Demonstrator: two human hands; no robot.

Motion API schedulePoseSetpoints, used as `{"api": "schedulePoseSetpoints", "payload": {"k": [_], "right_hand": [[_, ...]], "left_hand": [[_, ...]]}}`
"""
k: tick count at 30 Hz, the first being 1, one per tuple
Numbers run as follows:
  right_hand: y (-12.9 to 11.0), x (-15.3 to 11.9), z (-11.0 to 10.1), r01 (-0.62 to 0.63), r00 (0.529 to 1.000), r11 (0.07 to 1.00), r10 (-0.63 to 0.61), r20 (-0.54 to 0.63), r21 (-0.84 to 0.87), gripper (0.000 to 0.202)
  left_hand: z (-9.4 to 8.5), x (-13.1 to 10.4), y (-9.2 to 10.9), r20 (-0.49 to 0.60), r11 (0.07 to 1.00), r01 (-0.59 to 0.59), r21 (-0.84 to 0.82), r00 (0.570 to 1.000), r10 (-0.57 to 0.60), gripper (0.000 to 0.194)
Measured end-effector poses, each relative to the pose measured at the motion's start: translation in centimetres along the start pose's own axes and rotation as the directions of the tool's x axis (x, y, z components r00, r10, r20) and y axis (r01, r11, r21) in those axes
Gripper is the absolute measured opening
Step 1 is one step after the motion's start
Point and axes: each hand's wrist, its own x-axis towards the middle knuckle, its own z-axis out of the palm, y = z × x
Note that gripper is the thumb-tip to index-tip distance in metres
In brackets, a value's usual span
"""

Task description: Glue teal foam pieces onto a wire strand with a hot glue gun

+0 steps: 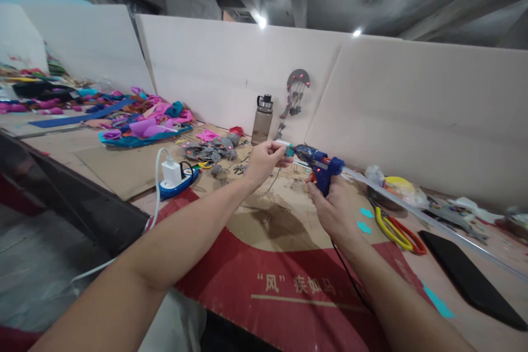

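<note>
A: Containers?
B: One water bottle (262, 119) upright by the white back panel (412, 115), dark lid on. Contents can't be read through the tinted wall.
A: Hands?
B: Right hand (336, 209) wrapped tight around the blue glue gun (319, 165) grip, clear glue stick (433, 223) running out the back. Left hand (264, 160) pinched shut on a small teal piece (287, 148) touching the nozzle. Both held above the cardboard sheet (264, 220).
A: Anything unclear?
B: Teal piece mostly hidden by fingers, shape unknown. Trigger finger hidden behind the gun. Scissors (398, 228) beside the right wrist, black slab (470, 278) cut off at the edge. Grey scraps (210, 151) too small to identify.
</note>
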Motion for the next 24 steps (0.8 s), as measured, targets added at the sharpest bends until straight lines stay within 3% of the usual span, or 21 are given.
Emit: {"api": "schedulePoseSetpoints", "payload": {"k": [10, 24], "right_hand": [[0.2, -0.03, 0.04, 0.004, 1.0, 1.0, -0.004, -0.016, -0.001, 0.035], [-0.19, -0.1, -0.01, -0.011, 1.0, 1.0, 0.01, 0.012, 0.016, 0.025]], "left_hand": [[0.19, -0.14, 0.31, -0.002, 1.0, 0.01, -0.016, 1.0, -0.01, 0.011], [-0.06, 0.17, -0.14, 0.015, 1.0, -0.012, -0.019, 1.0, 0.013, 0.014]]}}
